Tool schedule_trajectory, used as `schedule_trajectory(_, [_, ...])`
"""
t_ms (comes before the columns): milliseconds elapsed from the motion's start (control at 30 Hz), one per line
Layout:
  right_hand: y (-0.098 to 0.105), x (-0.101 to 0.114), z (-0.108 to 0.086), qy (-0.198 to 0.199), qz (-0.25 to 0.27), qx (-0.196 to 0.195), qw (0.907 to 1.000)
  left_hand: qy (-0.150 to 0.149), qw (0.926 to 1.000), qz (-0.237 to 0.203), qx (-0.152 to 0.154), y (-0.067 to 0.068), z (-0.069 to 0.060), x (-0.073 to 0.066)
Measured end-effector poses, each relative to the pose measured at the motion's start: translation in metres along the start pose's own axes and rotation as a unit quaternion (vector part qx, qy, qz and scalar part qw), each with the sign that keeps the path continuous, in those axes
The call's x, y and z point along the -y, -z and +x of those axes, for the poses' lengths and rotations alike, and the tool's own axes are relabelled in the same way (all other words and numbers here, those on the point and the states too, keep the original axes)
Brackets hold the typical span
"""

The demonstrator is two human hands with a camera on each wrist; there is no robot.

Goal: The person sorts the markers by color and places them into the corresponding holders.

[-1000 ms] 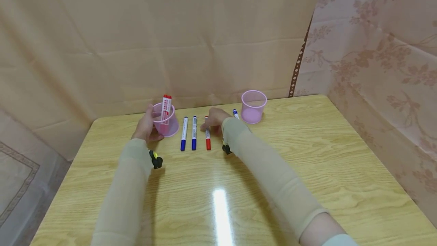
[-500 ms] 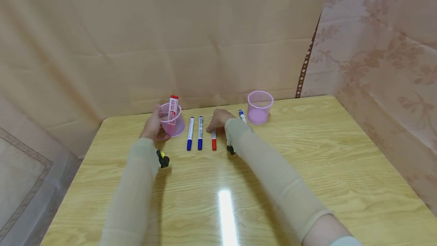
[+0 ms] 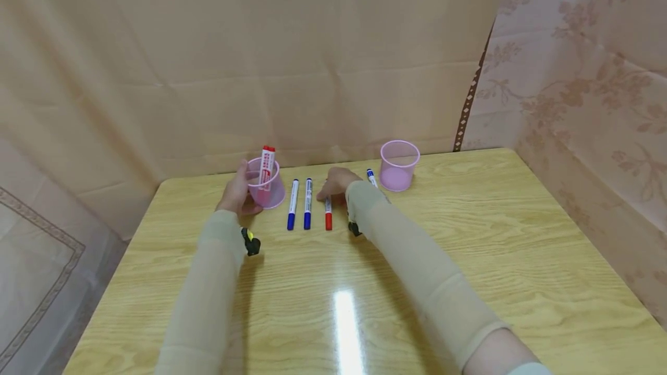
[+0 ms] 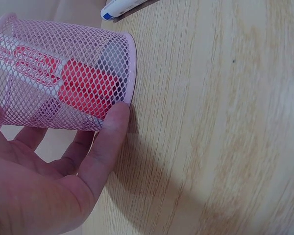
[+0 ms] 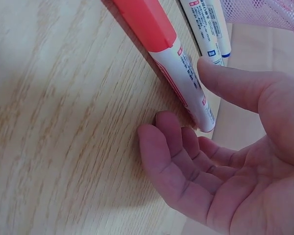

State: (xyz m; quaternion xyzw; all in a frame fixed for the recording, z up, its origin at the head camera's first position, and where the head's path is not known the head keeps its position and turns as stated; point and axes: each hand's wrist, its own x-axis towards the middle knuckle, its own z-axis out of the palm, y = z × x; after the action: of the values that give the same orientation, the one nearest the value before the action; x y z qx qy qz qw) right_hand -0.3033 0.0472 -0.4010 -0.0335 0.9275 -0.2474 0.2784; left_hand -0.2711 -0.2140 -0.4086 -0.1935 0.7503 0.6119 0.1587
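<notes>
My left hand (image 3: 235, 191) holds a pink mesh pen cup (image 4: 73, 73) by its side, its fingers partly hidden behind the mesh. Red markers (image 3: 267, 165) stand tilted inside that cup. Over the far end of a red marker (image 5: 181, 73) lying on the table, my right hand (image 3: 336, 183) hovers with thumb and fingers on either side of it. In the right wrist view a gap shows between the fingers and this marker. Two blue markers, one nearer (image 3: 307, 204) and one farther left (image 3: 293, 204), lie side by side between the hands.
A second pink mesh pen cup (image 3: 399, 166) stands at the back right of the wooden table (image 3: 443, 236). Another blue marker (image 3: 371, 176) lies beside it, partly covered by my right forearm. Curtains (image 3: 312, 74) hang behind the table's back edge.
The head view has turned slightly, so everything sits farther right in it. My left hand keeps its hold on the cup. My right hand stays at the red marker with little visible movement.
</notes>
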Motion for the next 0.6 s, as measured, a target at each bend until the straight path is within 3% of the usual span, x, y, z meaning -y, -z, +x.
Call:
schedule_trajectory(400, [-0.0031,0.0001,0.0057,0.015,-0.027,-0.017,0.9994,-0.001,1.0,0.001,0.004,0.0014,-0.0001,0.0007])
schedule_trajectory(600, [-0.0039,-0.0006,0.0079,-0.009,0.029,-0.004,0.9995,-0.002,1.0,0.001,0.004,0.0009,-0.0024,0.0008])
